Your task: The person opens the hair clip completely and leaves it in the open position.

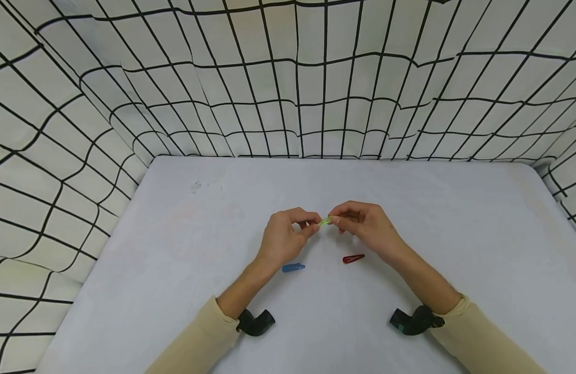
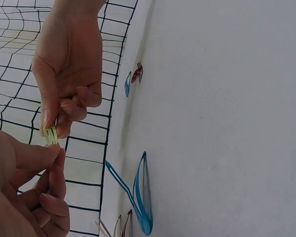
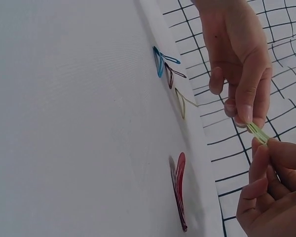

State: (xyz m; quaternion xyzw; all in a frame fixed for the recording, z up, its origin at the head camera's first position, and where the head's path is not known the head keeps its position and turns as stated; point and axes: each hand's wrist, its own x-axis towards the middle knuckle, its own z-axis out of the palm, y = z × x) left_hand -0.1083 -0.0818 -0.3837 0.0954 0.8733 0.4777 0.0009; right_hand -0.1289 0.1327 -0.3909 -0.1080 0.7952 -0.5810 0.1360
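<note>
A yellow-green snap hair clip (image 1: pixel 325 221) is held above the table between both hands. My left hand (image 1: pixel 284 236) pinches one end between thumb and fingertips, and my right hand (image 1: pixel 369 228) pinches the other. Fingertips cover both ends; the slotted middle shows in the right wrist view, where the clip (image 3: pixel 258 133) lies slanted. On the table below the left hand is a blue hair clip (image 1: pixel 293 267). A red hair clip (image 1: pixel 353 258) lies below the right hand. In the left wrist view, the near blue clip (image 2: pixel 144 207) has its two parts spread apart.
Several more clips show in the right wrist view, among them a blue one (image 3: pixel 159 61), a dark red one (image 3: pixel 169 76) and a pale yellow one (image 3: pixel 182 104). A white table (image 1: pixel 199 208) is bordered by white walls with a black grid (image 1: pixel 311 104). Black devices (image 1: pixel 257 323) sit at both wrists.
</note>
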